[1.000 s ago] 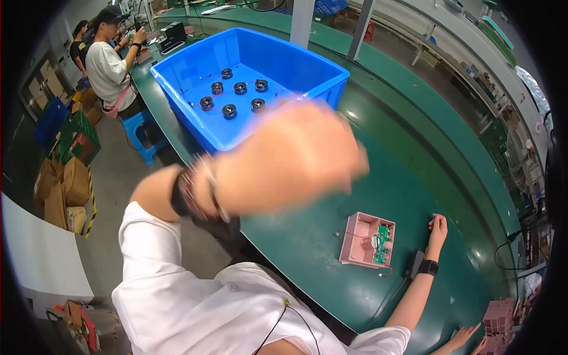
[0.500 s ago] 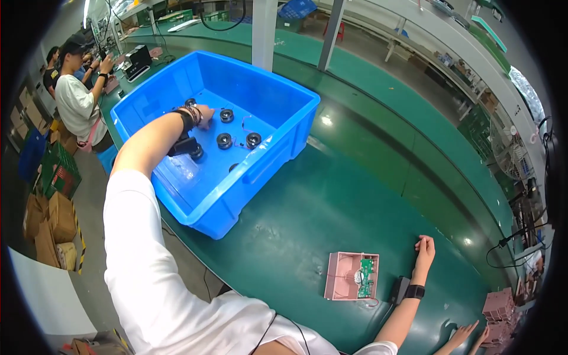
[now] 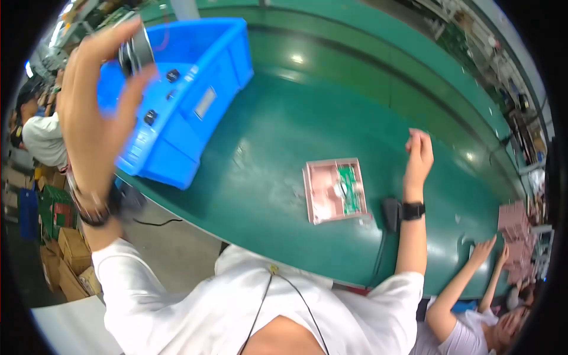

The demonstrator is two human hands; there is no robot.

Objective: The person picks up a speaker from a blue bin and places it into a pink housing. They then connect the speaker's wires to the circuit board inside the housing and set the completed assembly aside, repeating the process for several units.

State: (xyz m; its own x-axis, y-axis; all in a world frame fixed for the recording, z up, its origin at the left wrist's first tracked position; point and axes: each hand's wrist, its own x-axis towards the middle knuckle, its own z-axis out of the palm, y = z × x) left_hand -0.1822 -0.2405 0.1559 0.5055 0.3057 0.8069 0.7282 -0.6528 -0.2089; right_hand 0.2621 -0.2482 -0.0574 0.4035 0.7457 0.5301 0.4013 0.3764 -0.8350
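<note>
My left hand [image 3: 92, 118], blurred by motion, is raised at the left with a small round speaker [image 3: 138, 52], black with a silvery rim, between thumb and fingers. Behind and below it is the deep blue bin [image 3: 177, 148], where several similar black speakers [image 3: 150, 117] lie on the bottom; the hand hides part of the bin. On the right, my right hand [image 3: 419, 154] is held over the green table with its fingers curled in, and nothing shows in them. Left of that hand sits an open pink case [image 3: 316, 192] with a green circuit board [image 3: 350, 189] inside.
A black device [image 3: 390, 214] is beside my right wrist strap. Another person's hands [image 3: 485, 251] are at the lower right, near stacked pink cases [image 3: 513, 222]. Another person in white [image 3: 44, 139] stands at the far left. Cardboard boxes [image 3: 74, 248] stand on the floor.
My left hand has come up out of the bin with a speaker in it, toward me. The view has shifted, so the bin now appears farther left and the pink case higher.
</note>
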